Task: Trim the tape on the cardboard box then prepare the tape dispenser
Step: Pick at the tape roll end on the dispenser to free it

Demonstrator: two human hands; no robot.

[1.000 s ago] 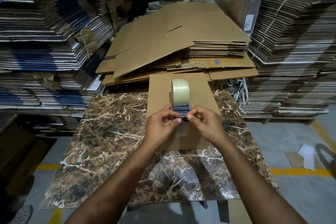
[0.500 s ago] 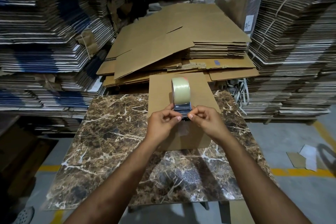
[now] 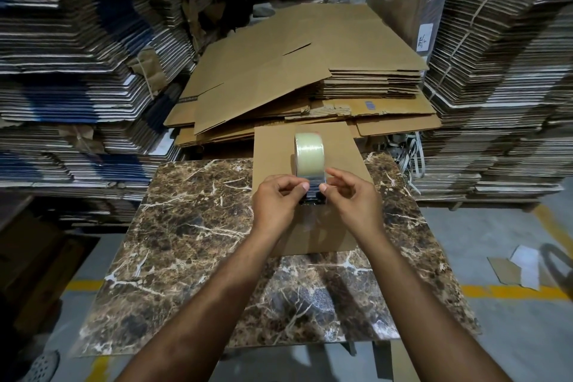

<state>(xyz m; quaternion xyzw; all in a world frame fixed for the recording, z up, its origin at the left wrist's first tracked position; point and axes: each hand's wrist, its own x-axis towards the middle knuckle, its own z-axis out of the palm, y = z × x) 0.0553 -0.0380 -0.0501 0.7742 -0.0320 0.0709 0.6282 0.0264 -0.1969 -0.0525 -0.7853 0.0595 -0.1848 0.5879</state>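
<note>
A flat cardboard box (image 3: pixel 273 149) lies on the far middle of a brown marble table (image 3: pixel 192 226), with a strip of clear tape along its near half. On it stands a tape dispenser (image 3: pixel 310 153) with a roll of clear tape, upright. My left hand (image 3: pixel 276 205) and my right hand (image 3: pixel 353 198) meet at the dispenser's dark front end, thumbs and forefingers pinching there. The loose tape end is too thin to make out between the fingers. The dispenser's handle is hidden behind my hands.
Flattened brown cartons (image 3: pixel 304 71) are piled behind the table. Tall bundled stacks of cardboard rise at the left (image 3: pixel 77 77) and right (image 3: pixel 502 87). Scraps of card and paper (image 3: pixel 514 267) lie on the grey floor at right, by a yellow line (image 3: pixel 511 291).
Both hands have crept slightly up the dispenser's front end and my right fingers have spread a little. The dispenser and box stay where they were.
</note>
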